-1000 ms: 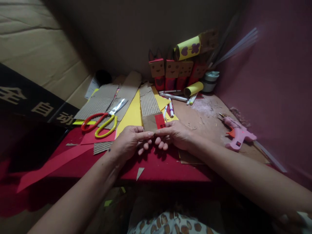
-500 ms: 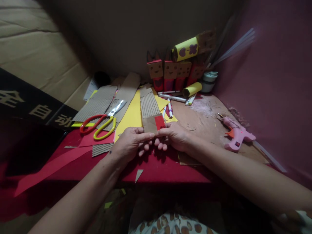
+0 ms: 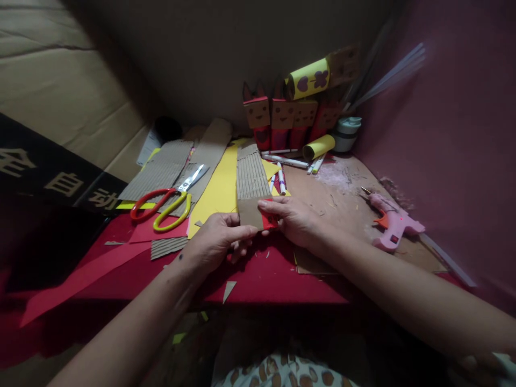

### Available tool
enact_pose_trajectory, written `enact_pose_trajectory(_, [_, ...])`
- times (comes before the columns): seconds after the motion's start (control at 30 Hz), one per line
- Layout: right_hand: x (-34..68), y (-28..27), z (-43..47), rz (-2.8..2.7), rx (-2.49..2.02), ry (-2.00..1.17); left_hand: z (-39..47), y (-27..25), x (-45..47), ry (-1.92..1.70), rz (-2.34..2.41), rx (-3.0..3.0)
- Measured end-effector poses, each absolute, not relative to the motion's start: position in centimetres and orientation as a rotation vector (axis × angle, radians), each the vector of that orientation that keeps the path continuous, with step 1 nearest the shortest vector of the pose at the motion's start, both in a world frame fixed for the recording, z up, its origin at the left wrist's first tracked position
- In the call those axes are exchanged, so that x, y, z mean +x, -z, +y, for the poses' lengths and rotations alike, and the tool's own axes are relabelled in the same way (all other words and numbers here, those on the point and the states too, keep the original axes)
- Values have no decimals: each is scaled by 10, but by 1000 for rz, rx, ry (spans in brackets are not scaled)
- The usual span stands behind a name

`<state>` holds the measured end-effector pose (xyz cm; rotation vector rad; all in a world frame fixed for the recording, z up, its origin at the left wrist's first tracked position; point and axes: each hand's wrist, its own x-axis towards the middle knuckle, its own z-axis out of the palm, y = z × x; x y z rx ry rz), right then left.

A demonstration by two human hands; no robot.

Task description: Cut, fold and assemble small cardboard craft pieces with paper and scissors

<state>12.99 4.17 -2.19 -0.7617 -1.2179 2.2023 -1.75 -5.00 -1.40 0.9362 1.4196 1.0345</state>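
Observation:
Both hands grip the near end of a long cardboard strip (image 3: 253, 174), ribbed along its far part and smooth near me, with a red printed patch at its right corner. My left hand (image 3: 221, 236) pinches the near left corner, thumb on top. At the right edge, my right hand (image 3: 296, 219) has its thumb over the red patch and its other fingers partly hidden beneath. Yellow paper (image 3: 220, 185) lies under and beside the strip. Left of it rest scissors (image 3: 177, 201) with one red and one yellow handle, blades pointing away, on ribbed cardboard (image 3: 161, 169).
Cardboard-headed paper-tube figures (image 3: 282, 118) stand at the back. Markers (image 3: 287, 161) and a yellow tube (image 3: 318, 147) lie before them, near a grey lidded cup (image 3: 346, 133). A pink glue gun (image 3: 395, 223) lies at right. A large carton (image 3: 60, 80) walls the left side.
The strip's near end has come slightly toward me and lies flatter. My right hand has shifted from the front edge up to the right side, thumb on the red patch.

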Motion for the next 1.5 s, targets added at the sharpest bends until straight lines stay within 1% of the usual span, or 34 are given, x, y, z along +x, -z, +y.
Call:
enact_pose_trajectory(0.2, [129, 30, 39, -1191, -663, -2163, -50, 11, -10, -1065, 1518, 933])
enact_pose_trajectory(0.37, [125, 25, 35, -1090, -519, -2272, -53, 8, -5, -1062, 1583, 924])
enact_pose_trajectory(0.47, [125, 19, 33, -1049, -531, -2331, -57, 5, -2, -1017, 1552, 904])
enact_pose_trajectory(0.57, [125, 15, 32, -1048, -564, -2325, -61, 4, 7, -991, 1496, 885])
enact_pose_trajectory(0.77, [127, 15, 30, -1061, -391, -2351, -67, 3, 33, -1211, 1530, 746])
enact_pose_trajectory(0.9, [127, 15, 27, -1035, -359, -2323, -68, 4, 38, -1293, 1579, 760])
enact_pose_trajectory(1.1, [129, 14, 26, -1099, -331, -2273, -72, 8, 44, -1388, 1467, 770])
enact_pose_trajectory(1.27, [134, 18, 22, -1210, -317, -2339, -70, 13, 58, -1542, 1426, 768])
enact_pose_trajectory(1.37, [136, 21, 20, -1240, -260, -2331, -71, 16, 61, -1561, 1456, 725])
enact_pose_trajectory(1.5, [134, 20, 19, -1213, -218, -2293, -82, 15, 48, -1432, 1442, 763])
